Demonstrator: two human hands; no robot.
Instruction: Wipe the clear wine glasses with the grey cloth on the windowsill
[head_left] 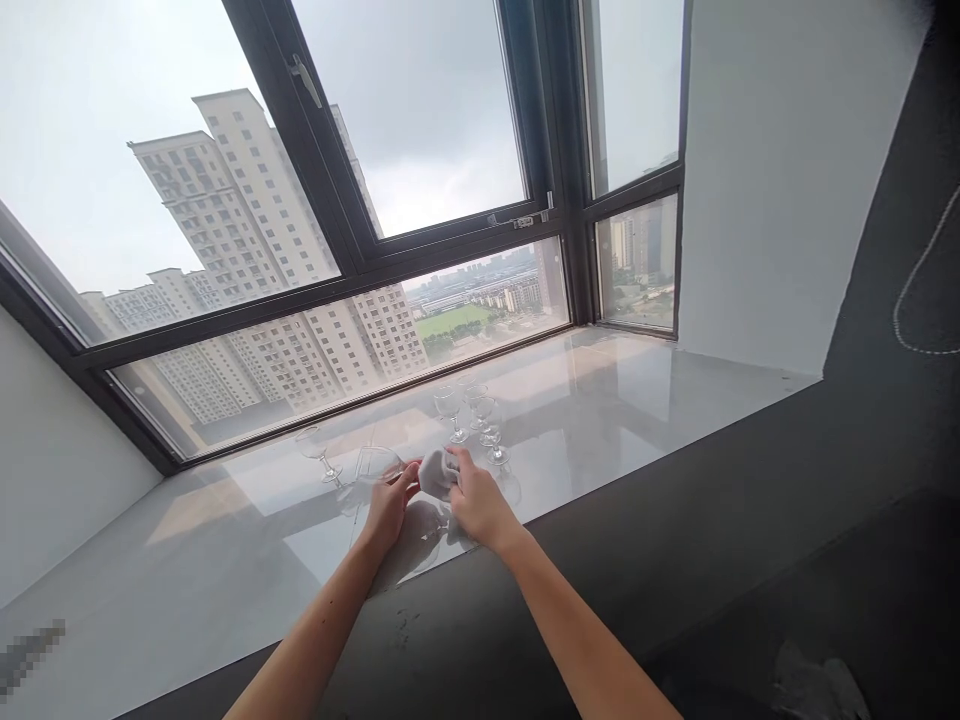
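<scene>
Showing mostly its clear bowl, a glass [379,461] is held on its side between the two hands, just above the pale, glossy windowsill [202,580] and near its front edge. Its bowl points away to the left, while its other end is hidden by fingers and cloth. The left hand [390,505] has its fingers drawn together, gripping the glass from the near side, the fingertips beside the cloth. The right hand [474,497] pinches a bunched grey cloth [435,474] between thumb and fingers, close against the left fingertips; whether the cloth presses on the glass, I cannot tell. Left of the held glass, a single stemmed glass [322,452] stands upright on the sill. Beyond the right hand, a cluster of stemmed glasses [491,422], at least three, stands upright and close together. The shiny surface mirrors the hands and the window. Behind runs a dark window frame [360,262] with a light handle [306,82] and a metal latch [523,222]; tall buildings [240,190] and a green field [454,321] show through the panes. To the right are a white wall [757,170] and, farther off, a looped beaded cord [930,351].
</scene>
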